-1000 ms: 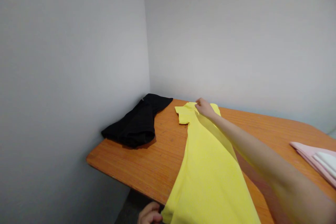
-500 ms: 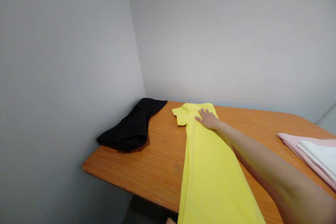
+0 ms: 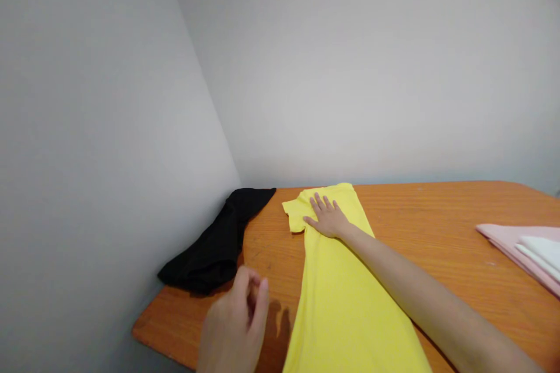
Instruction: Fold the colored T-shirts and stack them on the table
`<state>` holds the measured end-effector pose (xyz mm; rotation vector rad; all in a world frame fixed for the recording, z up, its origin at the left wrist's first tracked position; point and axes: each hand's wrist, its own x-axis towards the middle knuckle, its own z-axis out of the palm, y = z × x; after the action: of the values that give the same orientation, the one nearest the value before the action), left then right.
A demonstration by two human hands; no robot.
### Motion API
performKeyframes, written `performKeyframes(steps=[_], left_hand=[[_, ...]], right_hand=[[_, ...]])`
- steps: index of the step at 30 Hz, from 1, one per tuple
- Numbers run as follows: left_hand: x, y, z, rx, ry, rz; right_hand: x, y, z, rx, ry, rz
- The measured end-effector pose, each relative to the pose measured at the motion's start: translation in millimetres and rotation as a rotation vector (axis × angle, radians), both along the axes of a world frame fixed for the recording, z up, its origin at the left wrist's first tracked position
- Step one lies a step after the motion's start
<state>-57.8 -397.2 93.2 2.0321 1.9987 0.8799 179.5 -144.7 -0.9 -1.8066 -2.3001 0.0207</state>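
A yellow T-shirt [image 3: 345, 303], folded lengthwise into a long strip, lies on the orange wooden table [image 3: 437, 233]. My right hand [image 3: 327, 217] rests flat and open on its far end, fingers spread near the short sleeve. My left hand [image 3: 236, 320] hovers above the table's near left edge, beside the shirt's left side. Its fingers are curled loosely and nothing shows in them.
A crumpled black garment [image 3: 219, 242] lies in the table's far left corner against the grey wall. Folded pink cloth [image 3: 503, 240] with white cloth [image 3: 540, 247] on it sits at the right edge. Grey walls close off the left and back.
My left hand let go of the shirt's near corner and rose into view beside it. My right hand went from a pinch at the collar to lying flat. The view swung left.
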Motion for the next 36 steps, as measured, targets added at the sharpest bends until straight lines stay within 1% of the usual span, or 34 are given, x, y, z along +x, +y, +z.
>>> performKeyframes(steps=[3, 5, 7, 9, 10, 12, 15, 17, 19, 22, 25, 27, 29, 31, 33, 36], left_hand=[[14, 98, 6.2, 0.043, 0.226, -0.146], [26, 162, 3.8, -0.001, 0.334, -0.167], [38, 215, -1.9, -0.035, 0.387, -0.167], [48, 258, -9.3, -0.085, 0.417, -0.142], [52, 275, -13.1, -0.12, 0.428, -0.124], [58, 302, -20.6, -0.206, 0.449, -0.096], [65, 326, -29.7, -0.318, 0.473, -0.098], [67, 333, -32.5, -0.37, 0.473, -0.129], [68, 337, -31.4, -0.414, 0.451, -0.167], [68, 342, -22.2, -0.475, 0.402, -0.181], [72, 349, -6.8, -0.535, 0.392, -0.134], [80, 354, 3.7, -0.562, 0.406, -0.094], [91, 359, 12.2, -0.574, 0.419, -0.065], [105, 363, 17.5, -0.579, 0.419, -0.053], [120, 363, 19.8, -0.583, 0.399, -0.056], [138, 358, 19.7, -0.579, 0.319, -0.1]], right_hand=[[1, 0, 0.7, 0.007, 0.034, 0.007], [0, -1, 1.8, 0.017, 0.061, 0.011], [-1, -2, 2.6, 0.036, 0.082, 0.012], [-1, -4, 3.2, 0.06, 0.097, 0.02], [-1, -5, 3.7, 0.073, 0.104, 0.027], [0, -7, 5.0, 0.1, 0.12, 0.046], [0, -10, 7.7, 0.132, 0.149, 0.059], [-1, -11, 9.4, 0.132, 0.161, 0.054], [-2, -12, 10.6, 0.118, 0.164, 0.046], [-3, -14, 11.8, 0.086, 0.177, 0.027], [-4, -17, 14.9, 0.033, 0.184, -0.021], [-7, -18, 19.3, -0.018, 0.17, -0.078], [-14, -17, 25.2, -0.091, 0.145, -0.168], [-25, -15, 30.5, -0.18, 0.123, -0.265], [-43, -15, 32.4, -0.244, 0.112, -0.321], [-75, -19, 26.2, -0.246, 0.127, -0.302]])
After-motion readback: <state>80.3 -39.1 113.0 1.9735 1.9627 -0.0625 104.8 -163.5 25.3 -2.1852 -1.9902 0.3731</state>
